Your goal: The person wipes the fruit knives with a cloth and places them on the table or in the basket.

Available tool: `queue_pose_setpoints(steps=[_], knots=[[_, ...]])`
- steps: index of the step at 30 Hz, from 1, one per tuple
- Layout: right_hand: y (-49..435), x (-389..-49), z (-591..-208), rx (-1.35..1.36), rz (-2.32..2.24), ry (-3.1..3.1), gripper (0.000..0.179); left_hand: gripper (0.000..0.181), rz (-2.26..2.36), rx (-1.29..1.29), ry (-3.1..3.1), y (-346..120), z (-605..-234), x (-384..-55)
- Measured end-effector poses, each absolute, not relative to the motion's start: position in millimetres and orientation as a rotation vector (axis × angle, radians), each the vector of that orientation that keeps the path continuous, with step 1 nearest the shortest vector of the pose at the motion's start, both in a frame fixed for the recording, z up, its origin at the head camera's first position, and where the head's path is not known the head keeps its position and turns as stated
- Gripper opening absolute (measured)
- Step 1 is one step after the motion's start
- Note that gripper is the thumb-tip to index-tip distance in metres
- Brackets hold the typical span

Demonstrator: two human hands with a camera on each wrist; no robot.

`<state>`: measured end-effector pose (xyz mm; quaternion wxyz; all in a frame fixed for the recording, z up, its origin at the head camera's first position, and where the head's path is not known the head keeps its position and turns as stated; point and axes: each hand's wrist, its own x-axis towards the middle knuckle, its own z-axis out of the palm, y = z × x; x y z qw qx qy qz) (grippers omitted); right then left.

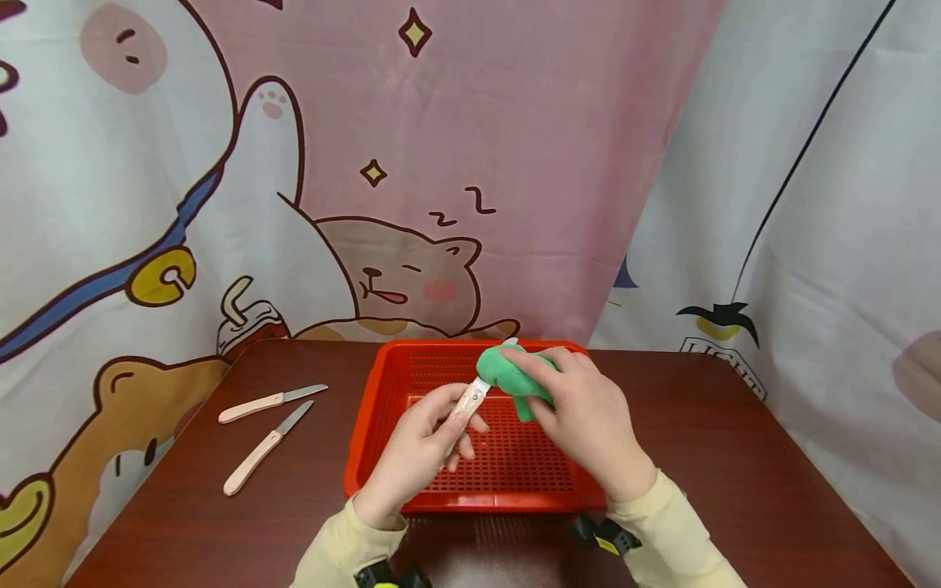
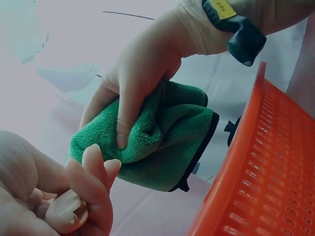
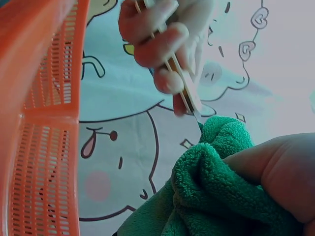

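My left hand point(image 1: 422, 445) grips the pale handle of a knife point(image 1: 471, 398) above the basket, its blade pointing up and to the right. A green cloth point(image 1: 507, 374) is wrapped over most of the blade, and only a bit near the handle and the tip show. My right hand point(image 1: 588, 408) pinches the cloth round the blade. In the left wrist view the folded towel-like cloth point(image 2: 172, 142) hangs with a dark edge. The right wrist view shows a slot along the knife handle point(image 3: 187, 91), with the left fingers curled round it.
Beneath both hands stands a red perforated plastic basket point(image 1: 367, 425) on the dark brown table point(image 1: 706, 457). Two more pale-handled knives, an upper one point(image 1: 253, 408) and a lower one point(image 1: 253, 461), lie to its left, blades pointing right. A cartoon-printed curtain point(image 1: 544, 163) hangs behind the table.
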<state>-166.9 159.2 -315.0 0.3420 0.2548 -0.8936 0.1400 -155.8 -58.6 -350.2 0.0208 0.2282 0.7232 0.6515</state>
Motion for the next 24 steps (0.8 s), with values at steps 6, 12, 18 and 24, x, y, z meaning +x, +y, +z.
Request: queue_pose_setpoints(steps=[6,12,18,24], knots=[[165,-172,-312,0.61,0.374,-2.359,0.063,0.024,2.01,0.709,2.24,-60,-351,-156],[172,-175,-310,0.563,0.386,-2.384,0.063,0.023,2.007,0.717,2.233,-62,-351,-157],[177,-176,-306,0.537,0.388,-2.424,0.063,0.025,1.993,0.728,2.233,-63,-349,-156],[182,-178,-303,0.522,0.397,-2.429,0.062,0.025,1.976,0.729,2.267,-67,-347,-157]])
